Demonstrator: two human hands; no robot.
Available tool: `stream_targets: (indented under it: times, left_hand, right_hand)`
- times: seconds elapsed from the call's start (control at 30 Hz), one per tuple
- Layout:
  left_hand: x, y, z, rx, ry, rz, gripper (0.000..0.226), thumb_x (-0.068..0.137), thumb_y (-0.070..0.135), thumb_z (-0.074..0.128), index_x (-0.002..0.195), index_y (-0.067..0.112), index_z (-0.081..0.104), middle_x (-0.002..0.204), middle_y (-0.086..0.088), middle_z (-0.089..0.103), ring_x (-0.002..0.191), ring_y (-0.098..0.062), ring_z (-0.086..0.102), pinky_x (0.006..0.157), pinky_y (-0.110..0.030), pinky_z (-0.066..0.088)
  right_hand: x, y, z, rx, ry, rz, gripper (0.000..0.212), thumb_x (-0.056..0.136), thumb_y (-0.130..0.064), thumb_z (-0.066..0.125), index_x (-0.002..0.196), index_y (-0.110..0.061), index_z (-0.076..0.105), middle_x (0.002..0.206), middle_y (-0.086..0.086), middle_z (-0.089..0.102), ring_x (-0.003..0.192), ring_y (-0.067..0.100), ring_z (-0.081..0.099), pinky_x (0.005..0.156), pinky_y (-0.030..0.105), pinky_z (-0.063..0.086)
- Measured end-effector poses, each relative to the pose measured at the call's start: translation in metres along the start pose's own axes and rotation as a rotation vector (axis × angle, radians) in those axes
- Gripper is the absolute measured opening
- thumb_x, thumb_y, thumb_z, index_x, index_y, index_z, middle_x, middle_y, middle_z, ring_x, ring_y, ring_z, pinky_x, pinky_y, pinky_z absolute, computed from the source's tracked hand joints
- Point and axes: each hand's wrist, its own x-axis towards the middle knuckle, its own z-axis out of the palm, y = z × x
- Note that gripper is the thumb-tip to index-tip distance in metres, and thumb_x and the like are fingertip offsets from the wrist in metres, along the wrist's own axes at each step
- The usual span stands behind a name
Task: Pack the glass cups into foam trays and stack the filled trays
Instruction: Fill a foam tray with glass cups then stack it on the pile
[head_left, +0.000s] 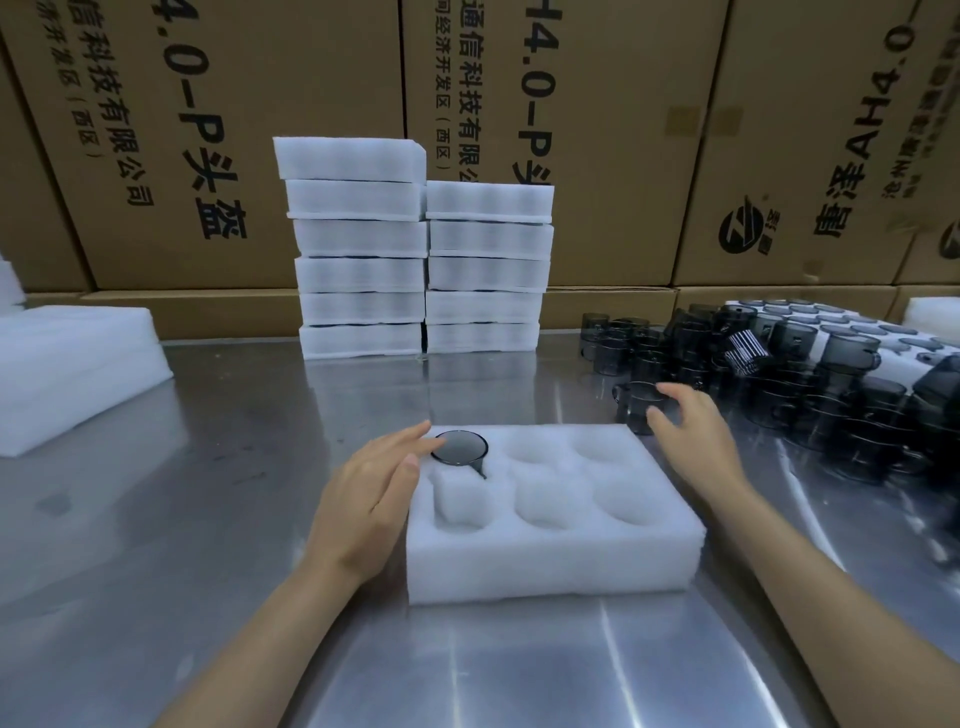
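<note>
A white foam tray (550, 561) with six pockets lies in front of me on the steel table. One dark glass cup (459, 448) sits in its far-left pocket, handle toward me. A loose foam block (462, 500) stands in the near-left pocket; the other pockets hold nothing. My left hand (371, 493) rests against the tray's left edge with fingers straight, the index tip beside the cup's rim. My right hand (685, 431) is behind the tray's far-right corner, its thumb and fingers curled round another glass cup (635, 405) standing on the table.
A heap of several dark glass cups (779, 374) covers the right side. Two stacks of foam trays (415, 270) stand at the back centre, against cardboard boxes (623, 130). More foam sheets (72, 364) lie at the left.
</note>
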Motion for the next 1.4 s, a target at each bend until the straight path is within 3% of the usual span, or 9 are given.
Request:
stream_targets:
  times: [0.2, 0.33, 0.47, 0.67, 0.8, 0.93, 1.07, 1.27, 1.4]
  left_hand:
    - [0.001, -0.001, 0.001, -0.01, -0.009, -0.017, 0.046, 0.089, 0.029, 0.031, 0.114, 0.023, 0.068, 0.128, 0.014, 0.058, 0.123, -0.004, 0.049, 0.101, -0.016, 0.033]
    - [0.001, -0.003, 0.002, -0.034, 0.002, -0.024, 0.044, 0.089, 0.03, 0.032, 0.111, 0.024, 0.069, 0.127, 0.016, 0.058, 0.121, -0.001, 0.05, 0.099, -0.017, 0.035]
    - [0.002, -0.005, 0.002, -0.045, 0.01, -0.025, 0.043, 0.09, 0.031, 0.032, 0.109, 0.025, 0.07, 0.126, 0.016, 0.059, 0.121, -0.001, 0.05, 0.1, -0.02, 0.036]
    - [0.001, -0.005, 0.003, -0.071, 0.024, -0.026, 0.042, 0.09, 0.032, 0.033, 0.107, 0.026, 0.07, 0.125, 0.016, 0.06, 0.121, -0.001, 0.051, 0.101, -0.024, 0.037]
    - [0.001, -0.006, 0.003, -0.065, 0.024, -0.024, 0.043, 0.09, 0.033, 0.032, 0.107, 0.025, 0.071, 0.125, 0.016, 0.06, 0.12, 0.0, 0.051, 0.101, -0.022, 0.037]
    - [0.002, -0.005, 0.003, -0.076, 0.028, -0.02, 0.042, 0.09, 0.032, 0.033, 0.107, 0.025, 0.071, 0.124, 0.017, 0.06, 0.119, 0.001, 0.051, 0.099, -0.018, 0.036]
    - [0.001, -0.005, 0.003, -0.083, 0.029, -0.026, 0.041, 0.09, 0.033, 0.033, 0.106, 0.027, 0.07, 0.124, 0.017, 0.06, 0.12, 0.001, 0.051, 0.1, -0.02, 0.037]
    - [0.002, -0.006, 0.004, -0.086, 0.026, -0.021, 0.041, 0.09, 0.034, 0.033, 0.106, 0.027, 0.07, 0.123, 0.019, 0.059, 0.119, 0.004, 0.051, 0.099, -0.014, 0.035]
    - [0.002, -0.007, 0.004, -0.093, 0.02, -0.014, 0.044, 0.09, 0.04, 0.032, 0.106, 0.027, 0.07, 0.123, 0.019, 0.06, 0.119, 0.004, 0.051, 0.098, -0.014, 0.035]
  right_hand:
    - [0.003, 0.014, 0.013, -0.045, -0.053, 0.051, 0.055, 0.091, -0.041, 0.056, 0.142, -0.032, 0.036, 0.153, 0.002, 0.015, 0.133, 0.026, 0.034, 0.097, 0.043, 0.039]
    - [0.003, 0.013, 0.014, -0.094, -0.023, 0.015, 0.043, 0.089, -0.045, 0.058, 0.127, -0.029, 0.047, 0.144, 0.002, 0.03, 0.108, 0.019, 0.049, 0.08, 0.032, 0.039]
    - [0.003, 0.01, 0.013, -0.13, 0.086, 0.09, 0.05, 0.08, -0.063, 0.058, 0.103, -0.02, 0.045, 0.113, 0.001, 0.045, 0.093, 0.022, 0.05, 0.069, 0.032, 0.038]
    - [0.003, 0.011, 0.012, -0.134, 0.245, 0.131, 0.051, 0.08, -0.065, 0.054, 0.083, -0.015, 0.048, 0.102, 0.003, 0.042, 0.101, 0.025, 0.041, 0.071, 0.033, 0.033]
    - [0.005, 0.013, 0.014, -0.052, 0.218, 0.111, 0.038, 0.086, -0.049, 0.057, 0.103, -0.015, 0.052, 0.108, 0.004, 0.054, 0.103, 0.025, 0.049, 0.072, 0.032, 0.035]
    - [0.006, 0.012, 0.015, -0.006, 0.159, 0.066, 0.047, 0.093, -0.039, 0.048, 0.135, -0.017, 0.043, 0.132, 0.004, 0.053, 0.122, 0.025, 0.044, 0.085, 0.036, 0.039]
    - [0.005, 0.008, 0.015, -0.102, 0.12, 0.077, 0.058, 0.084, -0.056, 0.055, 0.132, -0.024, 0.045, 0.134, 0.004, 0.041, 0.126, 0.025, 0.034, 0.077, 0.035, 0.036]
    - [0.007, -0.002, 0.01, 0.052, 0.09, 0.066, 0.062, 0.081, -0.026, 0.067, 0.138, -0.022, 0.042, 0.138, 0.005, 0.043, 0.117, 0.025, 0.049, 0.08, 0.029, 0.037]
    - [0.006, -0.034, -0.009, 0.275, 0.205, -0.076, 0.069, 0.079, -0.026, 0.072, 0.14, -0.024, 0.04, 0.131, -0.001, 0.05, 0.111, 0.016, 0.053, 0.089, 0.032, 0.046]
